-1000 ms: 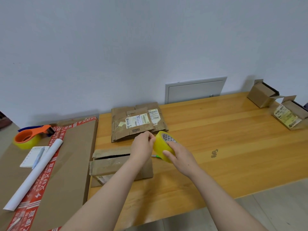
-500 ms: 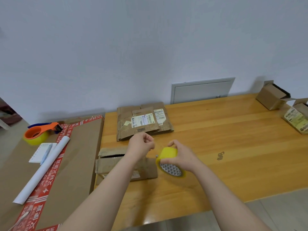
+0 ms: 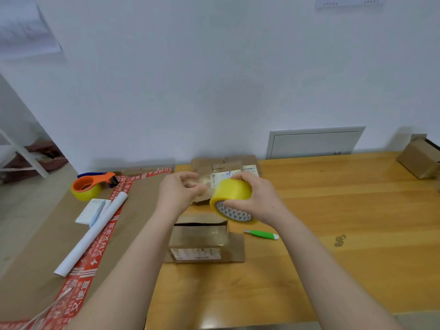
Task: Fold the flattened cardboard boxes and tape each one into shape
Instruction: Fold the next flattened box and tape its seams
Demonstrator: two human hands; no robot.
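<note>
Wooden table (image 3: 333,210): a part-folded box (image 3: 200,236) lies nearest, flaps loose, inside hidden. Just above it the right hand (image 3: 259,201) grips a yellow tape roll (image 3: 232,194); the left hand (image 3: 178,191) pinches its tape strip (image 3: 205,184). Flattened boxes (image 3: 207,163) lie beyond it.

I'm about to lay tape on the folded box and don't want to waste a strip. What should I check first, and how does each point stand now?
1. The right hand grips the yellow tape roll: ok.
2. The left hand pinches the free end of the tape strip: ok, though blurred.
3. Strip long enough to span the box: not ok, only a short length shows between the hands.
4. Box flaps shut flat, box resting on the table: cannot tell.
5. The green knife lies right of the box, ready for cutting: ok.
</note>
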